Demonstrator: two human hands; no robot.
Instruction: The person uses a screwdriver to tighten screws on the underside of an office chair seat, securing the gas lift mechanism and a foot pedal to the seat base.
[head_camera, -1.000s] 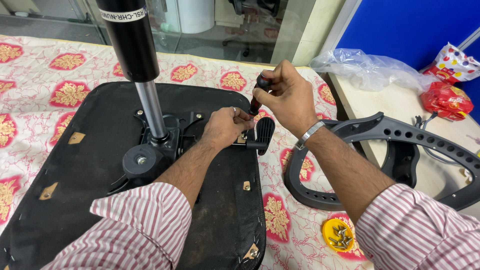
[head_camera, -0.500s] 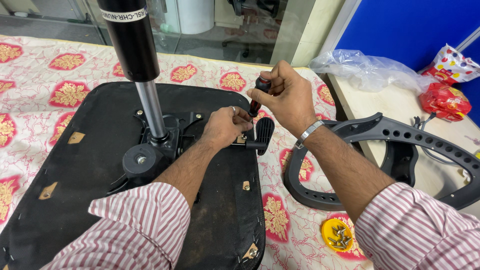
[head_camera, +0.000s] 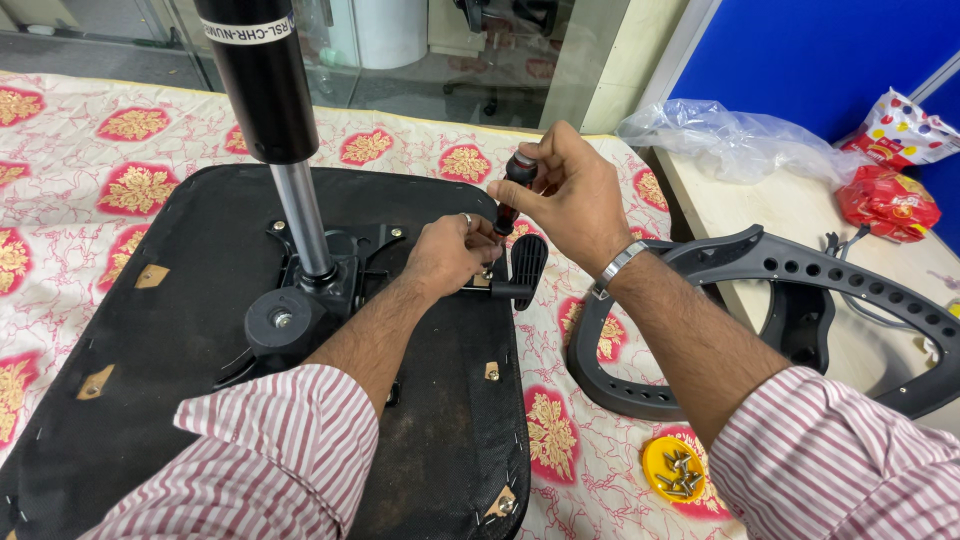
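Observation:
An upturned black chair seat (head_camera: 190, 300) lies on a patterned cloth, with its metal mechanism plate (head_camera: 335, 270) and black gas cylinder (head_camera: 262, 80) standing up from it. My right hand (head_camera: 565, 190) grips a red-and-black screwdriver (head_camera: 512, 190) held upright, tip down near the seat's right side. My left hand (head_camera: 450, 255) pinches at the screwdriver's tip, fingers closed; what they hold is hidden. A black lever paddle (head_camera: 527, 268) sticks out just right of that hand.
A black curved armrest frame (head_camera: 790, 290) lies to the right, partly on a wooden desk (head_camera: 800, 215). A yellow lid holding several screws (head_camera: 675, 468) sits on the cloth. Clear plastic bag (head_camera: 730, 145) and red snack packets (head_camera: 890, 195) rest on the desk.

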